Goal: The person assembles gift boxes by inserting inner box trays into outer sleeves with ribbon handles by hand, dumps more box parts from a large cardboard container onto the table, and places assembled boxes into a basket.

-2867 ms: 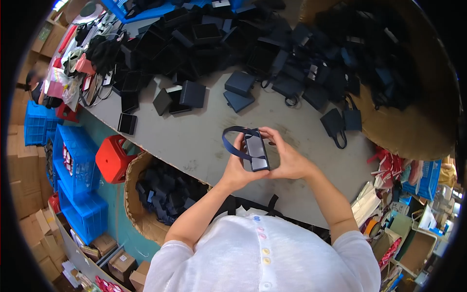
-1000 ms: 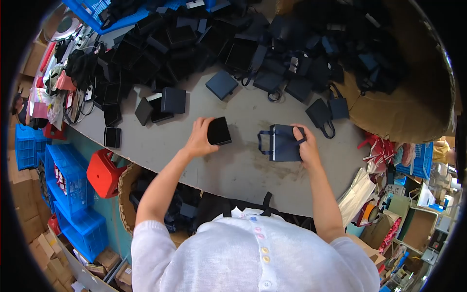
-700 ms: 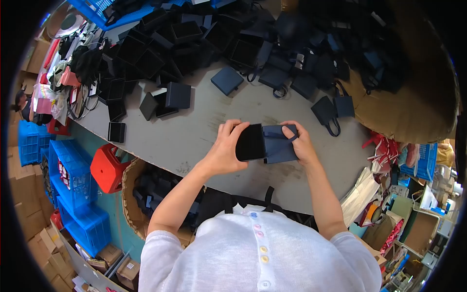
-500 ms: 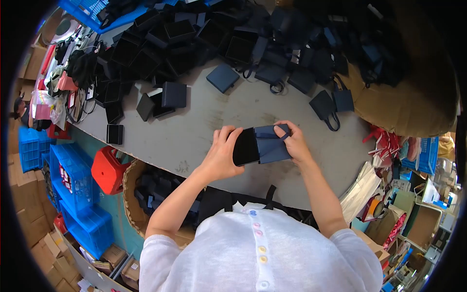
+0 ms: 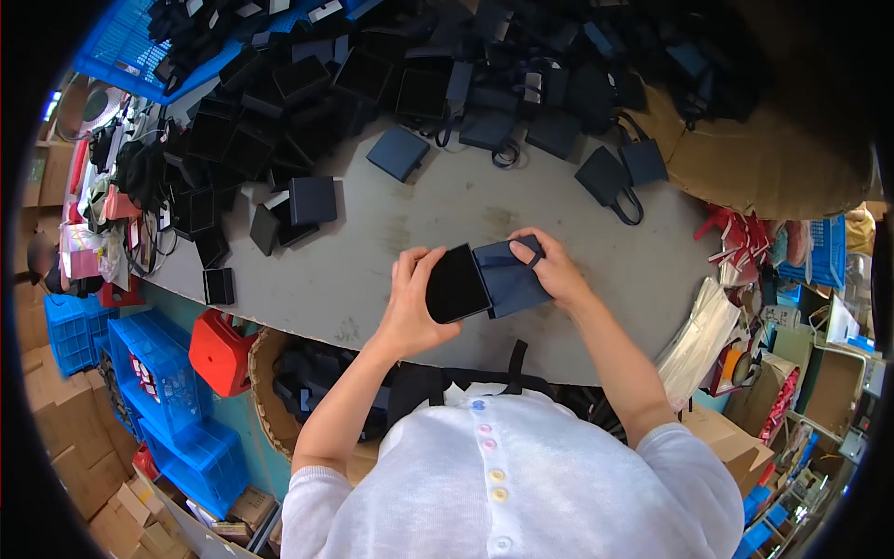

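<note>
My left hand (image 5: 412, 303) is wrapped round the left side of an open black box tray (image 5: 458, 284). Its dark hollow faces up. At the tray's right edge, a navy blue sleeve (image 5: 514, 282) with a ribbon handle meets it. My right hand (image 5: 551, 265) grips this sleeve at its upper right, thumb on the ribbon. Both pieces are held above the grey table (image 5: 372, 252). Beyond them, a closed navy box (image 5: 398, 154) lies on the table, and two small navy pieces with handles (image 5: 607, 182) lie further right.
A heap of dark boxes (image 5: 307, 102) covers the table's far side, beside a blue crate (image 5: 126, 56). A large cardboard box (image 5: 745, 196) stands at the right. Left of the table are a red stool (image 5: 220, 354) and blue crates (image 5: 163, 373); below its edge, another cardboard box (image 5: 270, 391).
The tray and sleeve were one piece between both hands, then were held apart, and now meet edge to edge. Since the last frame the view has shifted and the hands have barely changed their hold.
</note>
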Demonstrator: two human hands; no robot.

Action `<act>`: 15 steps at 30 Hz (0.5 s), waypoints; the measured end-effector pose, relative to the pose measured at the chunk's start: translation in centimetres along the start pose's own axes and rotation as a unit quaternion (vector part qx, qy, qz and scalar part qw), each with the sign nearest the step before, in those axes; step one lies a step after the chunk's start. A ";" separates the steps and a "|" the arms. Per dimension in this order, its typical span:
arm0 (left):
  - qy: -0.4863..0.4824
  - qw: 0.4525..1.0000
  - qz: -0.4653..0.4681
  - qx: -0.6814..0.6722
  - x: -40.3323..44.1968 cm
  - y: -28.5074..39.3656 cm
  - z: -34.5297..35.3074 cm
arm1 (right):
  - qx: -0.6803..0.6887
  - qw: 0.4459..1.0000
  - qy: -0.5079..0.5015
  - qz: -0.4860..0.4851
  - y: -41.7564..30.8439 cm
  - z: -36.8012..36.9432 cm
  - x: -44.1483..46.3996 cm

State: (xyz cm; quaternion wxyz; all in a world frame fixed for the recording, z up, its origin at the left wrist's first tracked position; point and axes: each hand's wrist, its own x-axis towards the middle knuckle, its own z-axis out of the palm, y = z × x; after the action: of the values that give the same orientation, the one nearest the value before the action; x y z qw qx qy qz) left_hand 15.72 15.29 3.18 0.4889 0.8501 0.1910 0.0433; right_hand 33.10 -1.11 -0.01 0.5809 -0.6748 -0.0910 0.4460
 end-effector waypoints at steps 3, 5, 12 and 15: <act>-0.036 0.998 0.010 0.055 0.0 0.4 0.5 | 0.068 0.996 0.003 0.051 0.7 -0.3 -0.2; -0.064 0.996 0.003 0.068 -0.2 0.2 1.1 | 0.037 0.999 -0.006 0.032 1.7 -0.5 0.0; 0.094 0.988 0.035 -0.115 -0.3 0.0 4.4 | -0.124 0.983 0.003 -0.135 5.0 5.1 -1.7; 0.124 0.982 -0.052 -0.129 -2.1 -2.2 3.4 | -0.135 0.948 -0.239 -0.159 2.3 4.2 -1.7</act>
State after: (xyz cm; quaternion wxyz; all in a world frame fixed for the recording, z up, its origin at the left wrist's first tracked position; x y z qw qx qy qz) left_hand 14.02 12.70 -0.20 0.5687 0.7567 0.2869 0.1470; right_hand 28.21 0.01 -0.81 0.5090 -0.5969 -0.3927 0.4800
